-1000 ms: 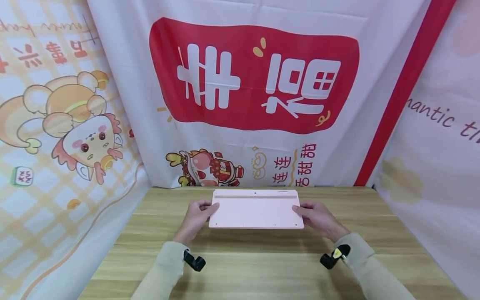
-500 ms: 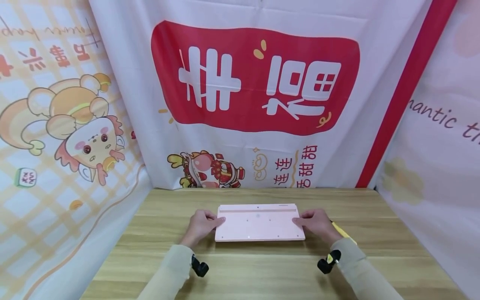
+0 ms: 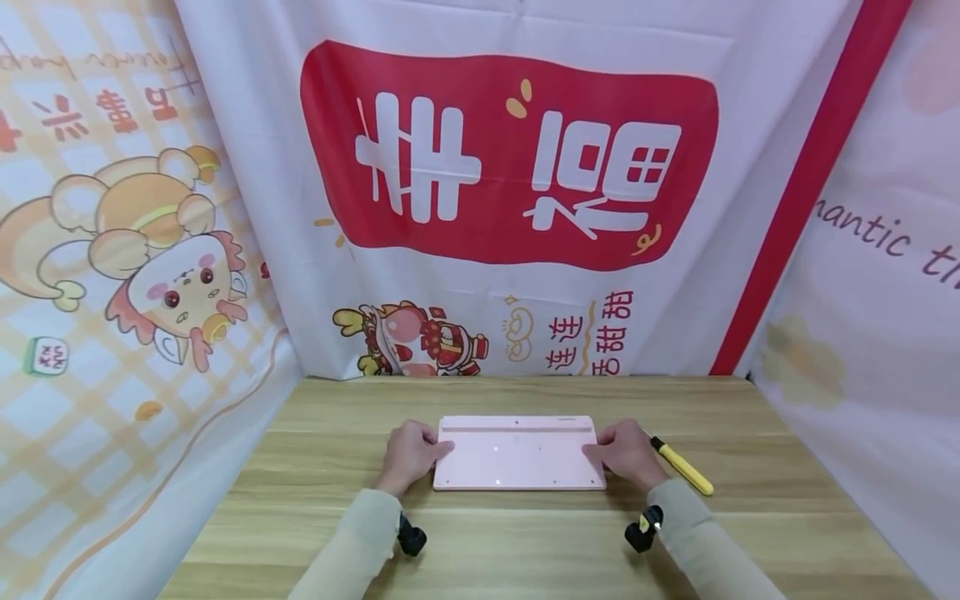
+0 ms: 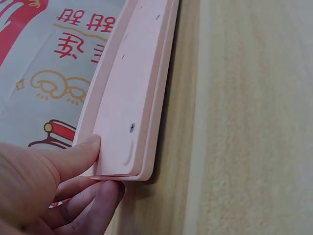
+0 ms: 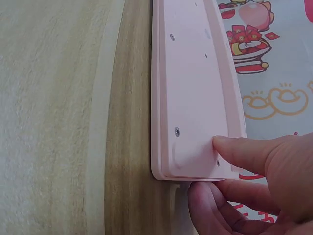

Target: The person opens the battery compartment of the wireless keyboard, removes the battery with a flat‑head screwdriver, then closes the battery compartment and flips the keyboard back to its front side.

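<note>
A pink keyboard (image 3: 520, 458) lies in front of me with its underside up, small screws showing in it. My left hand (image 3: 411, 454) pinches its left end, thumb on the upper face and fingers beneath, as the left wrist view shows. At the opposite end, my right hand (image 3: 624, 452) grips it the same way; in the right wrist view a screw (image 5: 177, 131) sits near the corner of the keyboard. Beside the right hand lies a screwdriver (image 3: 684, 468) with a yellow and black handle, its tip partly hidden by the hand. The keys are out of sight.
The wooden table (image 3: 495, 550) ends at a hanging printed cloth (image 3: 510, 325) at the back. More cloth hangs along the left and right sides. Each wrist wears a small black camera mount, such as the left camera mount (image 3: 411, 536).
Both hands have brought the keyboard down and nearer to me, so it lies flatter and lower over the table. The screwdriver, hidden behind the right hand at first, has come into sight.
</note>
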{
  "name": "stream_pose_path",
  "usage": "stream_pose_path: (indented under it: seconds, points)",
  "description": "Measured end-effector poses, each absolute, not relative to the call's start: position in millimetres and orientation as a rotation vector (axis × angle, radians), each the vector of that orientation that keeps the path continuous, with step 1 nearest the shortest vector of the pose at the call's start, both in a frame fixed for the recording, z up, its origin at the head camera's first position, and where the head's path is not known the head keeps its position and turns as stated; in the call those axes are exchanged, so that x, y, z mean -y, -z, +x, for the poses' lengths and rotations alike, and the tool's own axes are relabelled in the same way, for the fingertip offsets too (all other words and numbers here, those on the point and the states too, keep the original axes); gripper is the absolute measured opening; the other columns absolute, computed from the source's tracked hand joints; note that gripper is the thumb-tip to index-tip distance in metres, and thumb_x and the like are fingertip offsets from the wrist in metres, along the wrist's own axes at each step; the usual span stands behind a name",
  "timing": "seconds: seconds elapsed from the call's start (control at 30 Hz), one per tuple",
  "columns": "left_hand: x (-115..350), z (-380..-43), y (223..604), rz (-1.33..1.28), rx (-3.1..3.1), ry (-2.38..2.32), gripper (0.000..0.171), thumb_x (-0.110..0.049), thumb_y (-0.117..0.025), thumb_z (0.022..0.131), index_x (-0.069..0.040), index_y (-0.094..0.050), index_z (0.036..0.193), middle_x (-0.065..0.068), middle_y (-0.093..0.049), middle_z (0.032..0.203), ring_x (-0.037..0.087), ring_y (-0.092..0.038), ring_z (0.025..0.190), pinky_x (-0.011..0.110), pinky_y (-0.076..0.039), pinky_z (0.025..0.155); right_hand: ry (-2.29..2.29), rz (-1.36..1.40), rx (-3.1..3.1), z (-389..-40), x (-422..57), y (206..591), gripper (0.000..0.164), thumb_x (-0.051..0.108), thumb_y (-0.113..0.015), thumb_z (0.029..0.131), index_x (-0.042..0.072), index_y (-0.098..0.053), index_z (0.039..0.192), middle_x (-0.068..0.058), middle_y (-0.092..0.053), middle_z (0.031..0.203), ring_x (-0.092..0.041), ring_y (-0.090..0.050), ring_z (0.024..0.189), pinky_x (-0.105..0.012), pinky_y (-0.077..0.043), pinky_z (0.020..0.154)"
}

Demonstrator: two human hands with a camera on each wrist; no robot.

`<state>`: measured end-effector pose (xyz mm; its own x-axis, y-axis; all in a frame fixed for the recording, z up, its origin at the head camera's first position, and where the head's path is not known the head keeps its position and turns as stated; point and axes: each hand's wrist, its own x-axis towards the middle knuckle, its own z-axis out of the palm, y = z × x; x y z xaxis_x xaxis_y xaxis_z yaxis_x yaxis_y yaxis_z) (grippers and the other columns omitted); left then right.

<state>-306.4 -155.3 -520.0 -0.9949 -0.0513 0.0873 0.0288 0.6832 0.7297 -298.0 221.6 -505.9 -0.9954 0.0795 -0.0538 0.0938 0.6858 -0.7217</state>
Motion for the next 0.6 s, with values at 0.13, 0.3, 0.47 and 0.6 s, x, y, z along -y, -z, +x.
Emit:
stream_pose_path:
  seconds: [0.13, 0.3, 0.47, 0.6]
  points:
    - [153, -304, 521, -0.01, 2.798, 1.138, 0.034, -0.027, -0.086, 0.09, -0.011, -0.069, 0.064, -0.002, -0.06, 0.057, 0.013, -0.05, 0.054, 0.026, -0.038, 0.052, 1.181, 0.172, -2.883, -300, -220, 509, 0.021, 0.023, -0.085, 0.088, 0.007, -0.08, 0.077, -0.002, -0.064, 0.066, -0.015, -0.053, 0.064, -0.025, -0.04, 0.054]
    - [151, -306, 523, -0.074, 2.811, 1.067, 0.035, -0.025, -0.086, 0.089, -0.01, -0.069, 0.063, -0.003, -0.057, 0.057, 0.014, -0.049, 0.057, 0.027, -0.039, 0.058, 1.134, 0.163, -2.892, -301, -220, 515, 0.027, 0.024, -0.085, 0.088, 0.009, -0.077, 0.068, 0.002, -0.058, 0.06, -0.014, -0.049, 0.058, -0.024, -0.035, 0.051]
    - [151, -310, 526, -0.125, 2.817, 1.01, 0.04, -0.024, -0.087, 0.089, -0.011, -0.065, 0.058, -0.006, -0.049, 0.052, 0.013, -0.046, 0.054, 0.027, -0.036, 0.057, 1.139, 0.141, -2.897, -303, -221, 517, 0.033, 0.023, -0.085, 0.089, 0.008, -0.073, 0.062, 0.005, -0.05, 0.053, -0.012, -0.043, 0.053, -0.024, -0.03, 0.05]
    - [154, -311, 525, -0.133, 2.83, 0.998, 0.043, -0.025, -0.087, 0.088, -0.012, -0.062, 0.056, -0.006, -0.048, 0.052, 0.013, -0.045, 0.053, 0.026, -0.036, 0.055, 1.127, 0.1, -2.893, -303, -222, 515, 0.027, 0.024, -0.084, 0.09, 0.01, -0.076, 0.067, 0.004, -0.053, 0.056, -0.013, -0.046, 0.055, -0.024, -0.032, 0.051]
